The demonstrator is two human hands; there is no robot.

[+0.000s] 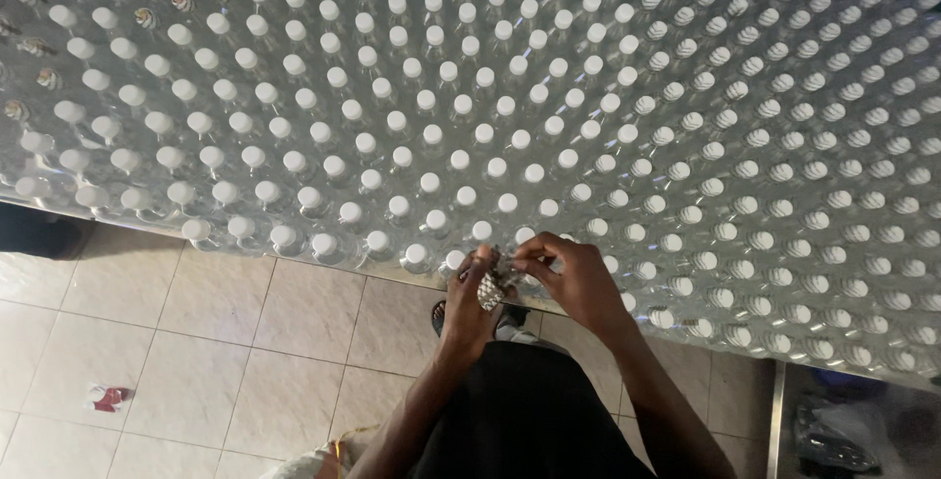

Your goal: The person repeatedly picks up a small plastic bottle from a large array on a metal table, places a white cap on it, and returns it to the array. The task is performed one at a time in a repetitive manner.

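Head view: our left hand [471,295] grips a silvery seal strip [489,292]; right hand [571,278] pinches its top. White-capped bottles [431,219] fill the table [147,224], twelve o'clock.

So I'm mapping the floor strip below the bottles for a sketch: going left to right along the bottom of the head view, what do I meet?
Small red-and-white scrap on the beige floor tiles → left hand → small silvery patterned piece → right hand → dark bundle in the shadowed corner.
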